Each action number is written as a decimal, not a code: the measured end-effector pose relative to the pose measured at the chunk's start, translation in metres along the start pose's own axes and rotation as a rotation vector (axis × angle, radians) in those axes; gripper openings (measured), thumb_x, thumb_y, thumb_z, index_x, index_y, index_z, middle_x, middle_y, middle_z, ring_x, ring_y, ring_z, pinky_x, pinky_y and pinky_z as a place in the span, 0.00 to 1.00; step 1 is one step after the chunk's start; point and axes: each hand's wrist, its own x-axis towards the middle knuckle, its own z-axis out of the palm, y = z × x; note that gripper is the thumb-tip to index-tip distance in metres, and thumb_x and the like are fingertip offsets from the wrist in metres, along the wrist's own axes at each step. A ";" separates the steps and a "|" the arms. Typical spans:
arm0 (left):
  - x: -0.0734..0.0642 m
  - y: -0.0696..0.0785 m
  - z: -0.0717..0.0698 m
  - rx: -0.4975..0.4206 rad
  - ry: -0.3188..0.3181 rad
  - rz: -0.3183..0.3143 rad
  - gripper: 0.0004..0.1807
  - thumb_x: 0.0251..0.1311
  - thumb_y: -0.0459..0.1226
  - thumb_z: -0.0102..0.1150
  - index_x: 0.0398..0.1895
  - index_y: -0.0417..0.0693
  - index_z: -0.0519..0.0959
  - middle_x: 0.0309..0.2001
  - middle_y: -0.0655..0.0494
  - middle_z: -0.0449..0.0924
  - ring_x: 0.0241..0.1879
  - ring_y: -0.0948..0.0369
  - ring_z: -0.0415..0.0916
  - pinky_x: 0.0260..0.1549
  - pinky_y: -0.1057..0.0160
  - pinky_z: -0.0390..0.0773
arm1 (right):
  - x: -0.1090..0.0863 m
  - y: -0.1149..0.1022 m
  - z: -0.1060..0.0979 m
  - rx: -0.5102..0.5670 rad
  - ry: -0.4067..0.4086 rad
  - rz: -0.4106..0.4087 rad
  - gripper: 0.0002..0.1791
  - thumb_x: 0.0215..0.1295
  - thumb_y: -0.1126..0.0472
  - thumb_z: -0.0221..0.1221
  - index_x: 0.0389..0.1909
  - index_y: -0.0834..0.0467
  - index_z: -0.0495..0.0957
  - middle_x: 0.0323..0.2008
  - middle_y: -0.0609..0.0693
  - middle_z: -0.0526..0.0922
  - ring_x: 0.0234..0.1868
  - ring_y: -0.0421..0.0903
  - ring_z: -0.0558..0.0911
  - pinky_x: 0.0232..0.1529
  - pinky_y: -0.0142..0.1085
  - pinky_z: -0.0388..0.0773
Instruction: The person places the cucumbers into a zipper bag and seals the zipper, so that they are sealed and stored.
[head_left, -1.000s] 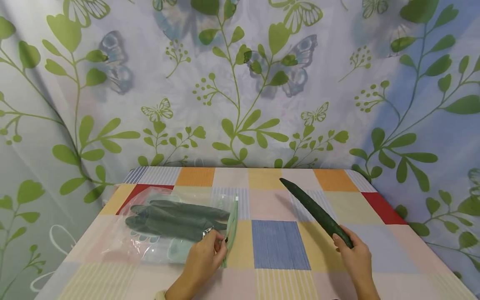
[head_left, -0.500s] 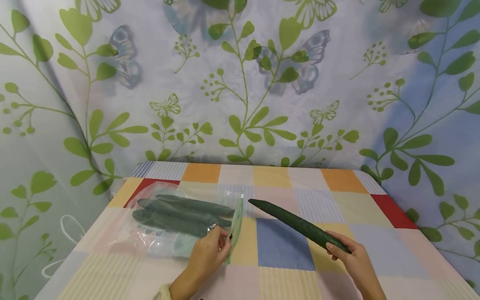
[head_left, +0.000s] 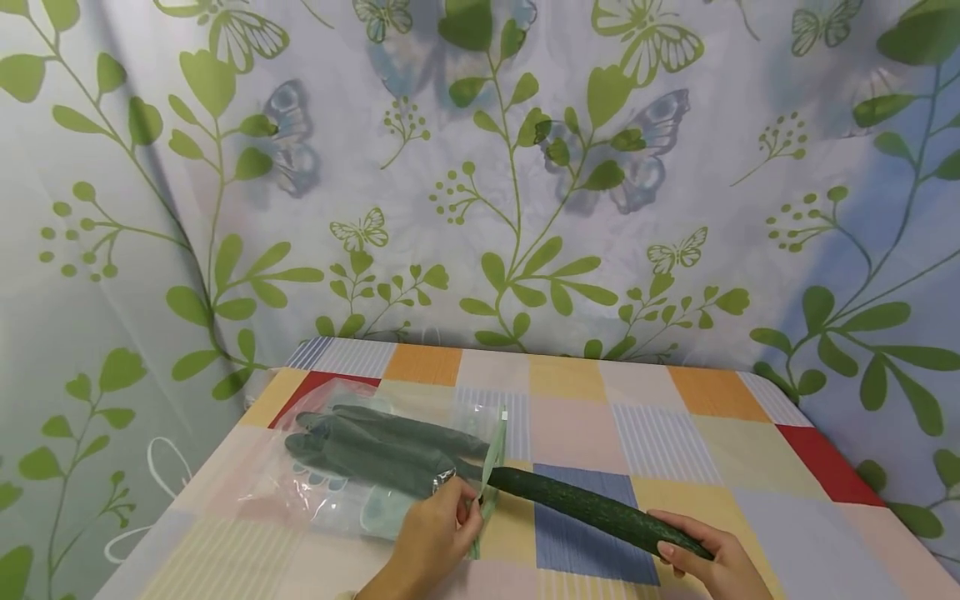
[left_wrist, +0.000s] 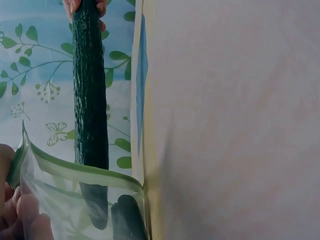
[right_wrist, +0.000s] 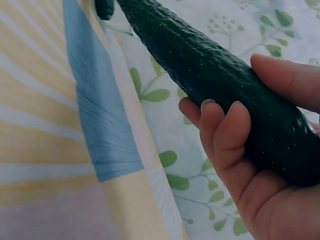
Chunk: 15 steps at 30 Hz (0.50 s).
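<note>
My right hand (head_left: 712,554) grips a long dark green cucumber (head_left: 585,504) by its near end, thumb on one side and fingers curled round the other. The cucumber points left, its far tip at the mouth of a clear zip bag (head_left: 492,458) with a green edge. In the left wrist view, the tip of the cucumber (left_wrist: 91,100) shows through the plastic below that green edge (left_wrist: 85,172). Several cucumbers (head_left: 382,442) lie inside the bag, one end (left_wrist: 127,217) close to the incoming tip. My left hand (head_left: 431,537) pinches the near side of the bag's mouth.
A patchwork-patterned cloth (head_left: 566,383) covers the table under the bag. Behind the table hangs a pale curtain (head_left: 420,292) printed with leaves and butterflies. A white cord loop (head_left: 153,467) hangs beside the table's left edge.
My right hand has lowered the cucumber and swung its tip left, from above the table to the bag's mouth. The left hand keeps its pinch on the bag; the head view has shifted slightly.
</note>
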 end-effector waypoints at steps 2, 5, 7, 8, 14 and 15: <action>-0.001 0.000 -0.001 0.008 0.000 0.000 0.11 0.36 0.29 0.60 0.25 0.47 0.71 0.15 0.67 0.64 0.14 0.79 0.52 0.13 0.85 0.54 | 0.002 -0.001 0.003 0.006 -0.027 -0.009 0.17 0.67 0.60 0.48 0.53 0.40 0.72 0.33 0.34 0.79 0.31 0.41 0.77 0.32 0.34 0.76; -0.001 -0.002 -0.002 0.018 0.005 0.007 0.11 0.36 0.30 0.59 0.26 0.47 0.71 0.16 0.67 0.64 0.14 0.79 0.53 0.13 0.85 0.54 | 0.006 -0.003 0.006 -0.010 -0.046 -0.012 0.18 0.67 0.60 0.48 0.56 0.49 0.71 0.34 0.33 0.79 0.32 0.38 0.77 0.33 0.34 0.77; 0.000 -0.003 -0.002 0.021 0.010 0.012 0.10 0.36 0.30 0.59 0.25 0.47 0.71 0.16 0.67 0.64 0.14 0.79 0.53 0.13 0.85 0.54 | 0.008 -0.004 0.008 -0.023 -0.053 -0.012 0.20 0.66 0.60 0.48 0.58 0.59 0.69 0.35 0.31 0.78 0.33 0.37 0.78 0.33 0.34 0.77; 0.000 -0.003 -0.002 0.021 0.011 0.014 0.10 0.36 0.30 0.59 0.25 0.47 0.71 0.16 0.67 0.64 0.14 0.79 0.53 0.13 0.85 0.54 | 0.009 -0.005 0.009 -0.020 -0.058 -0.007 0.21 0.66 0.59 0.48 0.59 0.61 0.69 0.37 0.29 0.78 0.34 0.36 0.78 0.33 0.35 0.78; -0.002 -0.004 -0.002 0.000 -0.001 0.028 0.11 0.36 0.29 0.60 0.26 0.46 0.72 0.15 0.67 0.64 0.14 0.79 0.53 0.12 0.86 0.54 | 0.012 0.000 0.012 0.045 -0.102 0.006 0.17 0.66 0.59 0.48 0.52 0.39 0.72 0.32 0.35 0.79 0.31 0.37 0.77 0.32 0.34 0.76; -0.002 -0.004 -0.002 -0.006 -0.002 0.033 0.11 0.36 0.29 0.60 0.26 0.46 0.71 0.15 0.67 0.64 0.14 0.79 0.53 0.12 0.86 0.54 | 0.013 0.001 0.013 0.059 -0.117 0.006 0.17 0.66 0.59 0.48 0.49 0.34 0.72 0.29 0.37 0.78 0.29 0.36 0.77 0.31 0.34 0.76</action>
